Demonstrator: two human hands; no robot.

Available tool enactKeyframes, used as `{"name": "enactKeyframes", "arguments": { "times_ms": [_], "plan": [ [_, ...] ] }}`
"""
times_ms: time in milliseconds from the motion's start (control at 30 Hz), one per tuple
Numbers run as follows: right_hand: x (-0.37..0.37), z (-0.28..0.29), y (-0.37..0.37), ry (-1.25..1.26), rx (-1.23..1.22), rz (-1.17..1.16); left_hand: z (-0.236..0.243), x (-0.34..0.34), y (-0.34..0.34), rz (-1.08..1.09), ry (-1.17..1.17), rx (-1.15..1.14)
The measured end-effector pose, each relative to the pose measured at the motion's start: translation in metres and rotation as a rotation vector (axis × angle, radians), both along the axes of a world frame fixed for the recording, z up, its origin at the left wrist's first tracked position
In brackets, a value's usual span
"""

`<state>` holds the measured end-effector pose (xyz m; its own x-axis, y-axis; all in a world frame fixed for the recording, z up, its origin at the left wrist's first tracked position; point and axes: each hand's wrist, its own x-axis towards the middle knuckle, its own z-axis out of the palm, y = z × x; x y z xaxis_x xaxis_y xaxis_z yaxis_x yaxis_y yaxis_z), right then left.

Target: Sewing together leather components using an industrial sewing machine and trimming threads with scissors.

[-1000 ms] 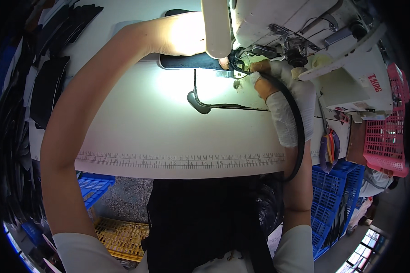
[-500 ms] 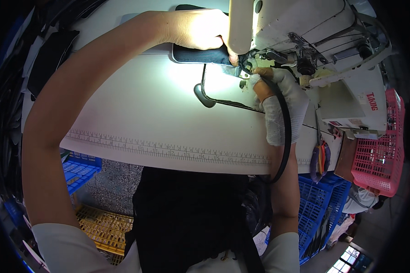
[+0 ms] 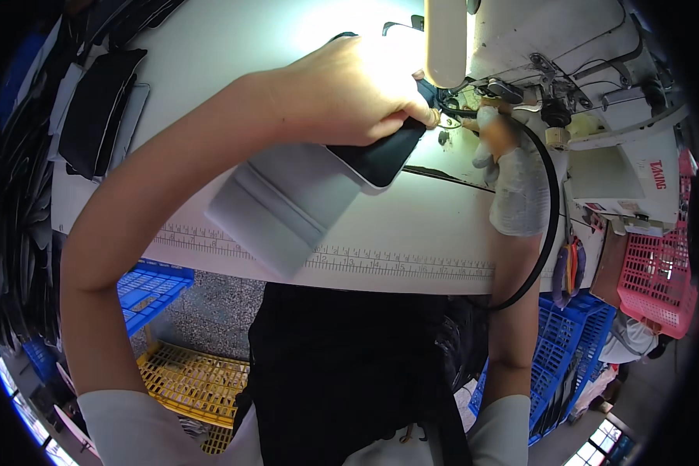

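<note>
Under the bright lamp of the sewing machine (image 3: 512, 46), my left hand (image 3: 357, 97) grips a flat black fabric piece (image 3: 377, 159) with a rounded, pale-edged corner. A grey folded panel (image 3: 276, 206) extends from it toward the table's front edge. My left fingertips rest close to the stitching area, whose exact contact point is hidden. My right hand (image 3: 516, 175), in a white glove with bare fingertips, is closed around a narrow black binding strip (image 3: 554, 182) just right of the stitching area. This strip arches over the hand and hangs down past my right forearm.
A ruler scale (image 3: 365, 260) runs along the white table's front edge. Black fabric pieces (image 3: 97, 116) are stacked at the left. Scissors with coloured handles (image 3: 571, 272) hang at the right, near a pink basket (image 3: 660, 272). Blue crates (image 3: 559, 334) and a yellow crate (image 3: 194, 380) stand below.
My left hand has turned the black piece, so its grey panel now slants toward me. The black loop with a rounded tab no longer shows in front of it. The whole view has shifted slightly.
</note>
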<state>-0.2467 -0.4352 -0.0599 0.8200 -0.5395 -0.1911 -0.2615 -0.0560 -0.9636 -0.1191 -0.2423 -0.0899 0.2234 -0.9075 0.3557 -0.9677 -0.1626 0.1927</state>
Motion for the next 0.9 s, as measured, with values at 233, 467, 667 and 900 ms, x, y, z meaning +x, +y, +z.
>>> {"name": "enactKeyframes", "arguments": {
  "times_ms": [233, 467, 667, 900],
  "plan": [
    [-0.007, -0.011, -0.003, -0.094, -0.233, 0.219, -0.001, -0.035, -0.006, 0.101, 0.042, 0.013],
    [-0.072, 0.043, -0.069, -0.19, -0.844, 0.098, -0.005, -0.036, 0.002, 0.062, 0.271, -0.15],
    [-0.114, 0.077, -0.284, -0.307, -1.194, -0.662, -0.003, -0.041, 0.001, 0.371, 0.122, -0.084],
    [-0.154, 0.023, -0.442, 0.271, -1.144, -0.689, -0.006, -0.024, 0.013, 0.196, 0.209, -0.076]
  ]
}}
